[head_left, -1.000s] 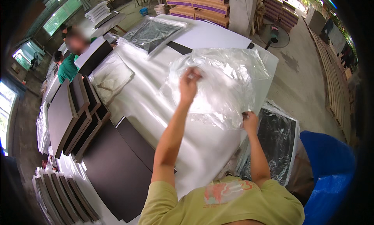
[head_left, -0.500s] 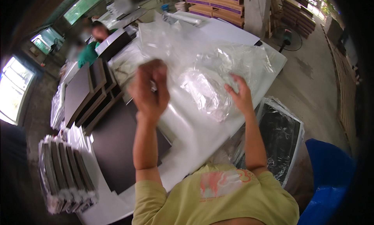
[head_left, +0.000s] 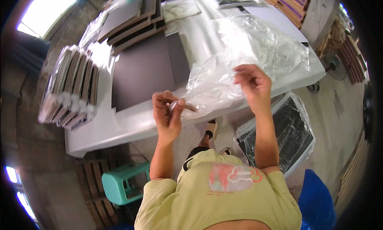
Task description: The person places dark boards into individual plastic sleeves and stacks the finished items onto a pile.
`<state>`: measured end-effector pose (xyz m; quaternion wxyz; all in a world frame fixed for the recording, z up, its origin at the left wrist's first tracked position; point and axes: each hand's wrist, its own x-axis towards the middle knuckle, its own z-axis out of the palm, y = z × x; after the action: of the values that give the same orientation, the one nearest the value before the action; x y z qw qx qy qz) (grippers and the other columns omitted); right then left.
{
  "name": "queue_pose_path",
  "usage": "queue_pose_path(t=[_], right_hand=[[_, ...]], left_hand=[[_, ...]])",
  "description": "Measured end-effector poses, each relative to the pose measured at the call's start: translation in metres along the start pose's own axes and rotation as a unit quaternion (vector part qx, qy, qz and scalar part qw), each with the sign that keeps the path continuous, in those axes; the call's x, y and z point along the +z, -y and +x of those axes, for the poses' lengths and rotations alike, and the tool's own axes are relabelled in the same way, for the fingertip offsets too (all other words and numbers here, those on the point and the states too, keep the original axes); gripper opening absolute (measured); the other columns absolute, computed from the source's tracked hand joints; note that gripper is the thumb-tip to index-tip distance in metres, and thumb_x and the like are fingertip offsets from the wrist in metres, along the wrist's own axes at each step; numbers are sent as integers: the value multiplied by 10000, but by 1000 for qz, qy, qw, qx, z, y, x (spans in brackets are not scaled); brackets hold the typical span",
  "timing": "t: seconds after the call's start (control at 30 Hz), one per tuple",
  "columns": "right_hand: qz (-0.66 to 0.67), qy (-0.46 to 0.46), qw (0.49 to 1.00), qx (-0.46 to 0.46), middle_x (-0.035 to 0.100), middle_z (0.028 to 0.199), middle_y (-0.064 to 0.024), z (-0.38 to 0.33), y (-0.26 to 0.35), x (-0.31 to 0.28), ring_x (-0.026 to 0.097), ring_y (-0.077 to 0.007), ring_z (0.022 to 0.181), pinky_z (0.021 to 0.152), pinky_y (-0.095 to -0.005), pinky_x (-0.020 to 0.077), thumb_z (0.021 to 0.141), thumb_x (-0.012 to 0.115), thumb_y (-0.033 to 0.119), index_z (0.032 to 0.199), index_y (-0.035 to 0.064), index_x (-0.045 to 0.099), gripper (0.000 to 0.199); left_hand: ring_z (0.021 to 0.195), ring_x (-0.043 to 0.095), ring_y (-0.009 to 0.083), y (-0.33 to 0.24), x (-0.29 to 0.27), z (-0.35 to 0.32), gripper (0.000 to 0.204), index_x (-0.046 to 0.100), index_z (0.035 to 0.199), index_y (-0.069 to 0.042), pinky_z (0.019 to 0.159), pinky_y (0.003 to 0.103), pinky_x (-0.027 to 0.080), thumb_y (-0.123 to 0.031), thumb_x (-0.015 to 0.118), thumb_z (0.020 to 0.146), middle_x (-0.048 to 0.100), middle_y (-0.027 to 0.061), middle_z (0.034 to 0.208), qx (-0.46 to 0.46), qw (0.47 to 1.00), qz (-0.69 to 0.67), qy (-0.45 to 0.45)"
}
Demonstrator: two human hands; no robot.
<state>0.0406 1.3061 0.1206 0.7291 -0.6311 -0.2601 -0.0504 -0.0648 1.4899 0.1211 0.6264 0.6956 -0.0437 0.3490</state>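
Observation:
A clear plastic bag [head_left: 215, 80] lies crumpled over the near edge of the white table. My left hand [head_left: 166, 115] pinches its near corner between thumb and curled fingers. Just above the plastic, my right hand [head_left: 257, 88] is held with its fingers loosely bent and a little apart; the fingertips are slightly blurred. More clear film [head_left: 275, 50] spreads in a loose heap behind and to the right. Flat dark boards [head_left: 141, 72] lie on the table left of the bag, away from both hands.
Dark boards [head_left: 131, 20] are stacked at the far left of the white table [head_left: 119, 126]. Film-wrapped boards [head_left: 74, 84] stand at its left end. Below are a green stool [head_left: 119, 186] and a film-wrapped dark panel [head_left: 289, 130]. Cartons [head_left: 293, 4] and a fan [head_left: 334, 63] stand beyond.
The view has swung down and left. My left hand has come down from above the table to the bag's near corner and pinches it. The plastic is drawn toward me.

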Motion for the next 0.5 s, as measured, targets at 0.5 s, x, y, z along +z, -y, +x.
queue_pose_path(t=[0.5], right_hand=[[237,249,907,243,611,880,-69,-77,-23,156,495,-69,681,630,-210,401,785,623,221,1201,108,404,484]], left_hand=[[493,518,124,-45,-165,-134,195,331,895,-15,437,240,446,-120,492,866,411,53,781,-80,987,36,-131]])
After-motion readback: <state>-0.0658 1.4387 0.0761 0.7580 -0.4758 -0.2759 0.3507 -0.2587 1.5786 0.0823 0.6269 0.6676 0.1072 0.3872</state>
